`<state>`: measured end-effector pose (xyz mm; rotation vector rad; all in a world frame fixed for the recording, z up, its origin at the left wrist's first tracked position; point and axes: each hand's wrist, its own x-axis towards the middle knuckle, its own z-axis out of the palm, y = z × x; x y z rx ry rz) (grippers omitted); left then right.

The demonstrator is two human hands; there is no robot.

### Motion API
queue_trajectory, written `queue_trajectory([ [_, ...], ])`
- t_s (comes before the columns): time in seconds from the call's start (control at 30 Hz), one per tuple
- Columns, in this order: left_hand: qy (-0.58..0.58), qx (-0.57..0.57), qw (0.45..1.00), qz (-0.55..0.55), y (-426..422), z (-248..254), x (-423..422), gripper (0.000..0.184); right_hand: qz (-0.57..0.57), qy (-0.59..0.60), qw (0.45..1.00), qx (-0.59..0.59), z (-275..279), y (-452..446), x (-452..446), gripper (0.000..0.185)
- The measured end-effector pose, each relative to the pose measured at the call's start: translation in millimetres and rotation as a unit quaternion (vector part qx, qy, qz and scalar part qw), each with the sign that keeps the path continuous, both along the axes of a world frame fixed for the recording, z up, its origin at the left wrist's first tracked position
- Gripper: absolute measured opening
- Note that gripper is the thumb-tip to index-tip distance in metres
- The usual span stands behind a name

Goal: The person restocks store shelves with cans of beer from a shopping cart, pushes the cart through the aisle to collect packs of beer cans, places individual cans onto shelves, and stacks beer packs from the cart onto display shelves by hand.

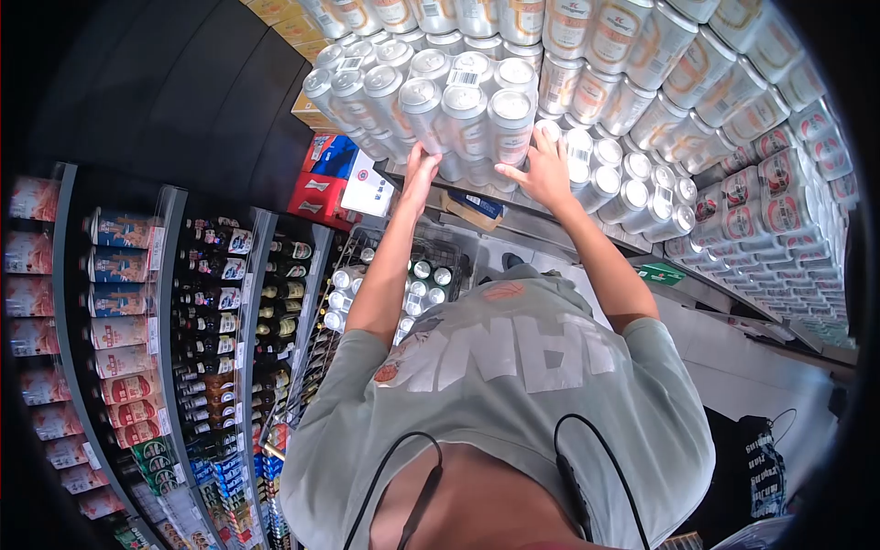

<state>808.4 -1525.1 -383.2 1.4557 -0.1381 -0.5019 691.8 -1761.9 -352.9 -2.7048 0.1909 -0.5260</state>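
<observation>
A plastic-wrapped pack of silver beer cans (465, 103) stands in front of me on top of other cans, its lids facing up. My left hand (420, 180) grips its lower left front edge. My right hand (544, 174) is against its right side, thumb on the front can and fingers reaching back along the side. The left hand's fingertips are partly hidden by the cans. Another wrapped pack of similar cans (367, 82) is just left of it, and lower packs (632, 188) lie to the right of my right hand.
Tall stacks of cans (632, 46) rise behind, with red-marked cans (770, 197) at right. A wire cart (458, 247) holding cans is below my left arm. Red and blue boxes (325, 179) stand at left, near bottle shelves (220, 321). Tiled floor (733, 357) shows at right.
</observation>
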Motion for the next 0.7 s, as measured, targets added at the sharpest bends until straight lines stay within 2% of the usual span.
queue_trajectory([
  [0.03,-0.014,-0.011,1.0,-0.017,1.8,-3.6,0.9,0.066,-0.004,-0.005,1.0,-0.006,-1.1,-0.1,0.3,0.088],
  [0.13,0.016,-0.07,0.997,0.026,-2.4,-8.4,-8.2,0.056,-0.016,-0.015,1.0,-0.017,-5.4,2.2,2.2,0.087],
  [0.2,0.015,-0.058,0.997,0.057,-5.6,-15.7,-9.0,0.054,-0.017,-0.014,1.0,-0.021,-4.2,1.7,1.2,0.086],
  [0.3,0.009,-0.037,0.994,0.1,-13.4,-19.0,-8.1,0.052,-0.027,0.023,0.998,-0.044,0.1,2.6,0.8,0.073],
  [0.4,-0.014,-0.026,0.992,0.126,-21.3,-8.9,-10.1,0.051,-0.043,0.025,0.998,-0.045,-1.3,3.7,3.5,0.072],
  [0.53,-0.019,-0.043,0.989,0.139,-23.0,-10.4,-8.7,0.051,-0.049,-0.029,0.998,-0.039,-5.4,4.5,5.4,0.071],
  [0.6,-0.071,-0.018,0.988,0.14,-17.8,-49.2,6.5,0.054,-0.05,-0.036,0.997,-0.036,-3.1,6.4,3.0,0.07],
  [0.63,-0.096,-0.006,0.986,0.138,-16.6,-54.4,10.5,0.056,-0.045,-0.041,0.997,-0.049,-2.9,6.9,1.5,0.069],
  [0.7,-0.209,0.088,0.966,0.126,-12.9,-55.3,12.5,0.059,-0.04,-0.051,0.995,-0.074,-3.1,7.0,-1.3,0.066],
])
